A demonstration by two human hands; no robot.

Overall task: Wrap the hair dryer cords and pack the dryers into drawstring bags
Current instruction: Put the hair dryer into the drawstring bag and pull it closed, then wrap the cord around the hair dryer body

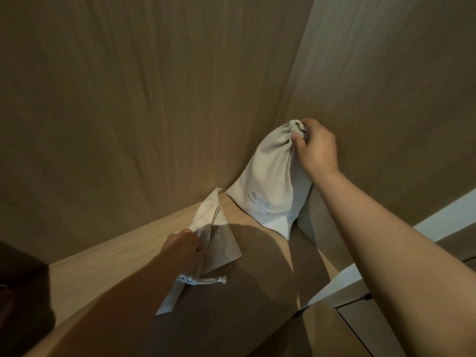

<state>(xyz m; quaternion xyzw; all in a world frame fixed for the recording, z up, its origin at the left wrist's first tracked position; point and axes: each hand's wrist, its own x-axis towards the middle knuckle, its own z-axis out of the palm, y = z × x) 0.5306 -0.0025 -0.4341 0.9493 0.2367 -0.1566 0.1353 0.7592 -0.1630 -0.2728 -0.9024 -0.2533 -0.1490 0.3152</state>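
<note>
Curled tight round the gathered neck of the far drawstring bag (270, 186), the right hand (318, 146) has fingers and thumb closed on the bunched cloth, while the left hand (184, 249) pinches a fold of the near drawstring bag (213, 235) along its left edge. Wood-grain wall panels (128, 99) fill the far side and meet in a corner at the right. Below them runs a pale wooden shelf (108, 253), with a white cabinet edge (342, 282) at the near right and a dark blurred object (23, 279) at the near left. The far bag stands tilted in the corner, hanging below the right hand with its base on the shelf. The near bag lies on the shelf just left of it, apart from it, reaching away from the left hand. Its drawstring (206, 280) trails right from a puckered neck beside the left wrist. No bare dryer or cord shows, so packing looks finished or nearly so, though neither bag's contents can be confirmed. The next move probably calls for setting both bags steady and checking that the near neck is drawn closed.
</note>
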